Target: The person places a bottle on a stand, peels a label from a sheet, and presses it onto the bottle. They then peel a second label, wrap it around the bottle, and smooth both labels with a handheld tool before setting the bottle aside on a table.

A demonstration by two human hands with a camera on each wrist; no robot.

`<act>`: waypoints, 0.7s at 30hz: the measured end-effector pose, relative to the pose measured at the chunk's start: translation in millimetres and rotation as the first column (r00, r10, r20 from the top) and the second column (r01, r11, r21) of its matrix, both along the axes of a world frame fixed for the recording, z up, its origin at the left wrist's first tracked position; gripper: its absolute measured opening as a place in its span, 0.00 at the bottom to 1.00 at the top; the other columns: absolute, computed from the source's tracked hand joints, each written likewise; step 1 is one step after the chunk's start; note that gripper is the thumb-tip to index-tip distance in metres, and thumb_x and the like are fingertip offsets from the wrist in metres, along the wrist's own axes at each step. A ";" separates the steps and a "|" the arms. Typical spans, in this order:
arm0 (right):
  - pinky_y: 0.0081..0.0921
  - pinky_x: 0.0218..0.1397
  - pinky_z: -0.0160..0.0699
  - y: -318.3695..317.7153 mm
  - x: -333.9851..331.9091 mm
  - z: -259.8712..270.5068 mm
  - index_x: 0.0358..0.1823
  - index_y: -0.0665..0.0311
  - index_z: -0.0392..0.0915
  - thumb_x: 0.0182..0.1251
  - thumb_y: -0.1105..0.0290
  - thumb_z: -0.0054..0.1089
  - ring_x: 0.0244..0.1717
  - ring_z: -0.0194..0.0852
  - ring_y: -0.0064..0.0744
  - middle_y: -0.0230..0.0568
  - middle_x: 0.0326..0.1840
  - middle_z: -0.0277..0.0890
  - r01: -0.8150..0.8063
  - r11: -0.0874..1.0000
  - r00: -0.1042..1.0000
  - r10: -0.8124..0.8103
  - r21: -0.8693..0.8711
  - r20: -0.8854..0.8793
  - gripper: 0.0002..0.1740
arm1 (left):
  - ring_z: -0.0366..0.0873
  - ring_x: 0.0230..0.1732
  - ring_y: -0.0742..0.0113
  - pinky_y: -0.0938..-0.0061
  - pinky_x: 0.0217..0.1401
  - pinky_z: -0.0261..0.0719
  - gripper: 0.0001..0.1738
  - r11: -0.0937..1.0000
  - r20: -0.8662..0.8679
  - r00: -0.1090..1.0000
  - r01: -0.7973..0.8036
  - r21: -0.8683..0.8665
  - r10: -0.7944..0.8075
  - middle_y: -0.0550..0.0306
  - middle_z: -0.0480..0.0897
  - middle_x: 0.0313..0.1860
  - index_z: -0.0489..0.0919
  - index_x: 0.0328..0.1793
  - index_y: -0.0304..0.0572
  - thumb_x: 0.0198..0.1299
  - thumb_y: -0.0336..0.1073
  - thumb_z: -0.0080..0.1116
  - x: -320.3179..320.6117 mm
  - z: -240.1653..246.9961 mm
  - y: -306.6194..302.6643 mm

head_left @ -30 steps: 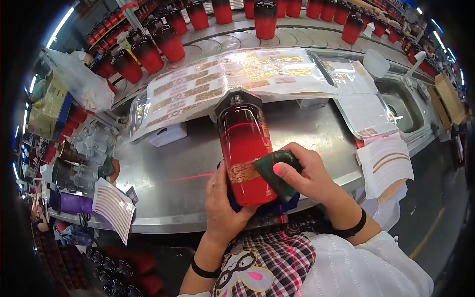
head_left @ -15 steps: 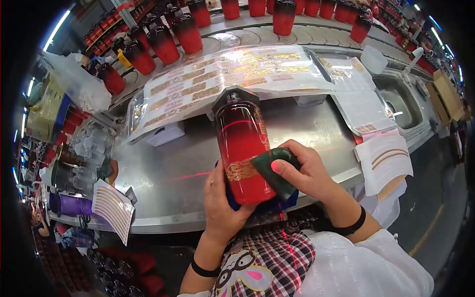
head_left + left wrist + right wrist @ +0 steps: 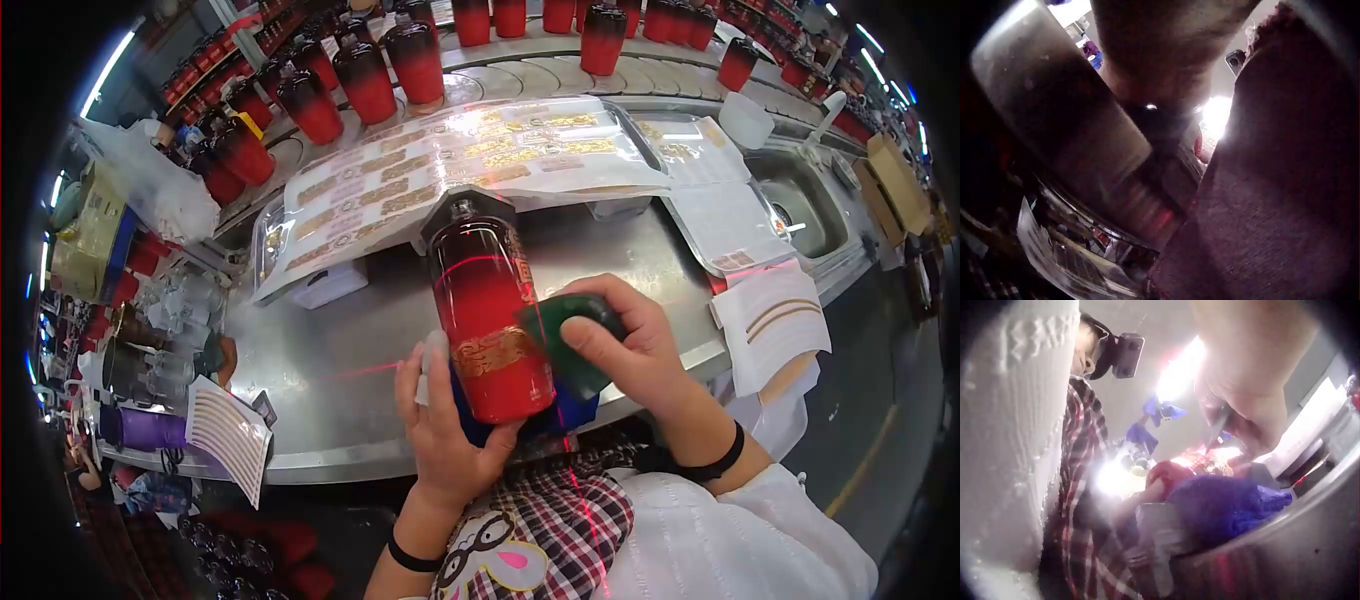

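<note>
Knit, checks and elastic: what the person wears.
A white cable-knit sleeve (image 3: 740, 540) covers the right arm (its ribbed twists show most plainly in the right wrist view). Across the chest lies a red, black and white checked fabric front (image 3: 575, 505) bearing a cartoon patch with round black glasses and a pink oval (image 3: 495, 550). A thin black band (image 3: 412, 550) circles the wrist behind the left hand (image 3: 445, 430), and a second black band (image 3: 712, 463) sits behind the right hand (image 3: 625, 350). A small black camera box (image 3: 1124, 355) is strapped at the head.
</note>
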State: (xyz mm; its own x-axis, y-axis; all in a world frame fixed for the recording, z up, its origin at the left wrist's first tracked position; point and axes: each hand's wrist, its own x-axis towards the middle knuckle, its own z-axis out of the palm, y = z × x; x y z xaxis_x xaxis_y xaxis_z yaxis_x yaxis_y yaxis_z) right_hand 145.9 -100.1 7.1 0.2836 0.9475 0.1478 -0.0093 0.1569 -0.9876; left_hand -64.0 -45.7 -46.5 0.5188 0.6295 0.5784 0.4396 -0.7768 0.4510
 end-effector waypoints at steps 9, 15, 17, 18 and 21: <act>0.16 0.39 0.73 0.8 13.7 -4.9 0.49 0.67 0.75 0.74 0.65 0.60 0.36 0.70 0.12 0.28 0.36 0.77 0.051 0.997 0.999 -0.050 -0.059 0.013 0.13 | 0.58 0.74 0.35 0.41 0.77 0.49 0.52 0.994 0.065 0.995 0.081 -0.075 -0.077 0.34 0.65 0.74 0.59 0.77 0.27 0.60 0.62 0.62 -0.6 13.6 5.9; 0.15 0.38 0.72 -4.8 19.6 -1.7 0.49 0.67 0.75 0.73 0.66 0.61 0.35 0.69 0.11 0.27 0.35 0.77 0.030 0.995 0.993 -0.019 -0.091 0.118 0.12 | 0.55 0.75 0.31 0.40 0.78 0.45 0.56 0.992 0.019 0.996 0.091 -0.092 -0.090 0.31 0.60 0.77 0.57 0.78 0.26 0.59 0.68 0.59 3.7 9.6 5.8; 0.15 0.39 0.73 -4.1 19.3 -1.3 0.49 0.67 0.75 0.73 0.66 0.61 0.36 0.70 0.11 0.27 0.35 0.77 0.023 0.996 0.995 -0.015 -0.088 0.095 0.12 | 0.55 0.76 0.33 0.39 0.79 0.44 0.55 0.996 -0.037 0.996 0.078 -0.035 -0.079 0.32 0.60 0.77 0.59 0.78 0.29 0.58 0.68 0.60 4.5 12.6 3.9; 0.15 0.39 0.73 -3.6 18.9 -1.5 0.49 0.67 0.75 0.72 0.66 0.61 0.36 0.70 0.11 0.28 0.36 0.78 0.020 0.996 0.996 -0.013 -0.087 0.083 0.12 | 0.55 0.76 0.33 0.39 0.79 0.43 0.55 0.997 -0.065 0.995 0.072 -0.008 -0.073 0.33 0.59 0.77 0.59 0.78 0.30 0.58 0.68 0.60 4.5 13.5 2.9; 0.16 0.39 0.74 -1.6 18.7 -2.0 0.49 0.67 0.75 0.72 0.67 0.61 0.36 0.71 0.12 0.28 0.36 0.79 0.024 0.996 0.999 -0.020 -0.090 0.049 0.12 | 0.57 0.76 0.36 0.38 0.79 0.43 0.50 0.993 -0.149 0.987 0.067 0.098 -0.052 0.35 0.61 0.77 0.65 0.76 0.36 0.58 0.66 0.61 4.3 13.0 5.0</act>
State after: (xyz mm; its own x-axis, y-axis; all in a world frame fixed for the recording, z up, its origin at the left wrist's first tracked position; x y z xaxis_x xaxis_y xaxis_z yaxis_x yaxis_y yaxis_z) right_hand 164.6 -101.7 5.1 0.2992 0.9512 0.0752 0.0408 0.0660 -0.9970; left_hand -59.7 -40.7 -33.5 0.6373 0.5361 0.5535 0.4466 -0.8424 0.3017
